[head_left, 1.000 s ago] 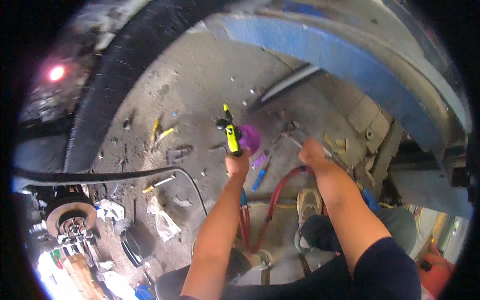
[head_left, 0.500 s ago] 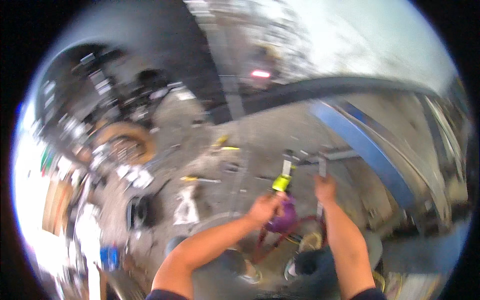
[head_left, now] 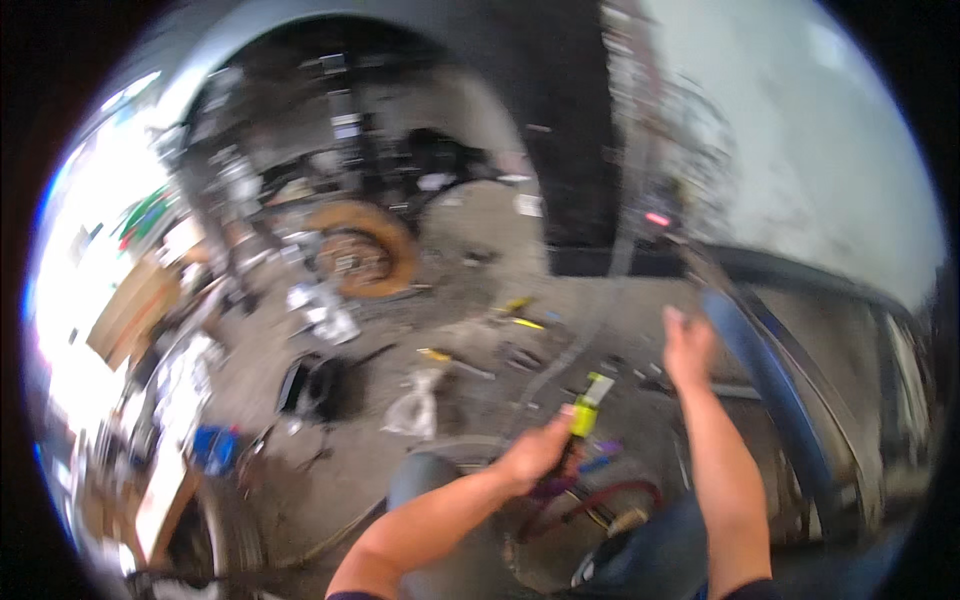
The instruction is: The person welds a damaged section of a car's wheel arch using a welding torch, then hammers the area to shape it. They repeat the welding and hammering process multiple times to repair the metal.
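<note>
My left hand [head_left: 541, 452] is closed around a yellow-green and black hand tool with a flat pale panel [head_left: 590, 403] near its top. It holds the tool upright above the floor, in front of my knees. To the right, my right hand [head_left: 690, 349] is raised beside a long blue metal beam [head_left: 765, 375]. Motion blurs its fingers, but they look apart, with nothing visible in them. A dark red loop [head_left: 625, 489] and small purple and blue pieces [head_left: 598, 460] lie below the left hand, between my legs.
A car's open wheel arch is at the far left, with a rusty brake disc [head_left: 395, 255] below it. A black box-like part [head_left: 308, 388], a clear plastic bag [head_left: 413, 408], a yellow-handled tool [head_left: 436, 354], cardboard [head_left: 135, 312] and a blue item [head_left: 214, 449] lie on the floor.
The view has swung left, bringing the wheel arch further in. My right hand no longer shows the long metal piece it held and is now beside the blue beam. My left hand keeps its tool.
</note>
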`<state>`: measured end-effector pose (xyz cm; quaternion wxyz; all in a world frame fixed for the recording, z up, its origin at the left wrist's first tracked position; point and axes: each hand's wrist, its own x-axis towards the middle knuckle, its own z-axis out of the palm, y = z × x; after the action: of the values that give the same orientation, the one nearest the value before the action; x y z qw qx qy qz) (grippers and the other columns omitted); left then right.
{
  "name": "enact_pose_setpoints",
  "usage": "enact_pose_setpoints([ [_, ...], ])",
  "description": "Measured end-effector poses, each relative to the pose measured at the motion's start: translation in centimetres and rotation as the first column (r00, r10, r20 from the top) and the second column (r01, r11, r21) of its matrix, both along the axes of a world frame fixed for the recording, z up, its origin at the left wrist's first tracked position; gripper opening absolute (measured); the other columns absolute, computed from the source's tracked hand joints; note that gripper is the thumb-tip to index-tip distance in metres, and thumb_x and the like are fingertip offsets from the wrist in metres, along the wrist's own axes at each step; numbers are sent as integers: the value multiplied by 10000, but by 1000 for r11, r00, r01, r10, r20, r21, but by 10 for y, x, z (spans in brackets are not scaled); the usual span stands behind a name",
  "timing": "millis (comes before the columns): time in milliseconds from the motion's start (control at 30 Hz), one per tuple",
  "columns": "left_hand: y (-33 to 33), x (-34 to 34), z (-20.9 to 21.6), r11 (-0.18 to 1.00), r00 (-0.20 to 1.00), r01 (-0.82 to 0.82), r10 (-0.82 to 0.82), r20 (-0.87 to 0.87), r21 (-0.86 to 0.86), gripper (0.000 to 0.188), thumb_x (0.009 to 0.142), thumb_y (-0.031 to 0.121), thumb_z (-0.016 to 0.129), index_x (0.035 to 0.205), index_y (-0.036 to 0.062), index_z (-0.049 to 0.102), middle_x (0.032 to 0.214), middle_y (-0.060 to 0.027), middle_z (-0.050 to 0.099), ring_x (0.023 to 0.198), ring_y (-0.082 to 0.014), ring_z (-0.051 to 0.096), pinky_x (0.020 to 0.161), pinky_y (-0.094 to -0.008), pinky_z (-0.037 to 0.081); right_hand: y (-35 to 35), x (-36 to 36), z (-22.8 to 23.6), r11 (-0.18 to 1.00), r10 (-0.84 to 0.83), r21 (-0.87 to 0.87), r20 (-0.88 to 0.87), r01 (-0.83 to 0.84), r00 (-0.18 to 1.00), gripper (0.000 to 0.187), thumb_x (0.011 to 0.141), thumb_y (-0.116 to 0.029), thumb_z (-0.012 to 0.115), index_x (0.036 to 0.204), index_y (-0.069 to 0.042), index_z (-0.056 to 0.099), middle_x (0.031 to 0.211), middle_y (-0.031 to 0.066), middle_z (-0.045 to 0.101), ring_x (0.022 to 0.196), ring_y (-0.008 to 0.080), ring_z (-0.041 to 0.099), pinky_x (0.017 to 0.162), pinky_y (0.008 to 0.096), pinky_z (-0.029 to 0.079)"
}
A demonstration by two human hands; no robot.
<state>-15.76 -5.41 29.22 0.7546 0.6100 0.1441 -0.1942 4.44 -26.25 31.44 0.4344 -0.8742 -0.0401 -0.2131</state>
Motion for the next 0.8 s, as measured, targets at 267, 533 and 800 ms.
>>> enact_pose_setpoints([
  [267, -8, -7, 4, 935, 968, -208, 238, 74, -288, 778, 961, 679, 229, 781, -6, 553, 537, -44, 413, 495, -179, 390, 569, -339, 391, 36, 13, -15, 931, 16, 341, 314, -128, 949, 391, 922, -389, 660, 865, -8, 591, 656, 123, 578, 612, 195, 563, 598, 366, 458],
  [533, -24, -5, -3, 959, 860, -121, 230, 456, -255, 761, 894, 683, 436, 844, -63, 579, 531, -55, 448, 459, -161, 419, 539, -329, 416, 34, 43, -23, 962, 5, 264, 215, -63, 977, 474, 930, -496, 565, 874, -28, 620, 749, 217, 641, 735, 437, 638, 629, 485, 483],
  [800, -23, -7, 6, 924, 771, -205, 355, 529, -321, 787, 798, 784, 469, 809, 1, 551, 520, -29, 423, 444, -147, 384, 560, -349, 412, 56, 53, -25, 915, -40, 382, 411, -132, 911, 508, 922, -538, 561, 876, -35, 609, 741, 215, 635, 738, 452, 624, 624, 486, 486],
])
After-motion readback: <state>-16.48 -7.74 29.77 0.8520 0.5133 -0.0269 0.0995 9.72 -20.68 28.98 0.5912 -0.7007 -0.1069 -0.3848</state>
